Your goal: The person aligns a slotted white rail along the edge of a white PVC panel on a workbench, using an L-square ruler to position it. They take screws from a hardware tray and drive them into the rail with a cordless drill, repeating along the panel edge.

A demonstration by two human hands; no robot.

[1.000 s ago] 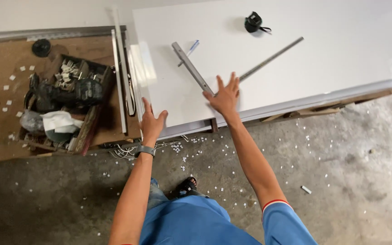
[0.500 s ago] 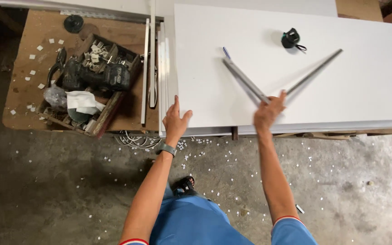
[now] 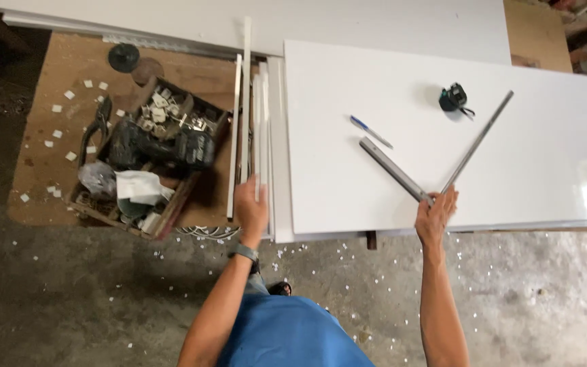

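Note:
Two grey metal bars lie in a V on a big white panel (image 3: 348,102). The flat left bar (image 3: 392,168) and the thin right bar (image 3: 478,139) meet near the panel's front edge. My right hand (image 3: 436,216) closes over that meeting point, fingertips on both ends. My left hand (image 3: 251,212) is to the left of the panel. It grips the near end of a thin white strip (image 3: 257,185) in a bundle of long white strips (image 3: 246,95) lying beside the panel.
A blue pen (image 3: 370,131) and a black tape measure (image 3: 454,98) lie on the panel beyond the bars. At left, a wooden crate (image 3: 171,207) full of tools and fittings sits on a brown board (image 3: 49,177). White scraps litter the concrete floor (image 3: 69,299).
My left hand has moved left from the panel's front corner onto the white strips. My right hand stays at the bars' joined ends, its fingers now closed rather than spread.

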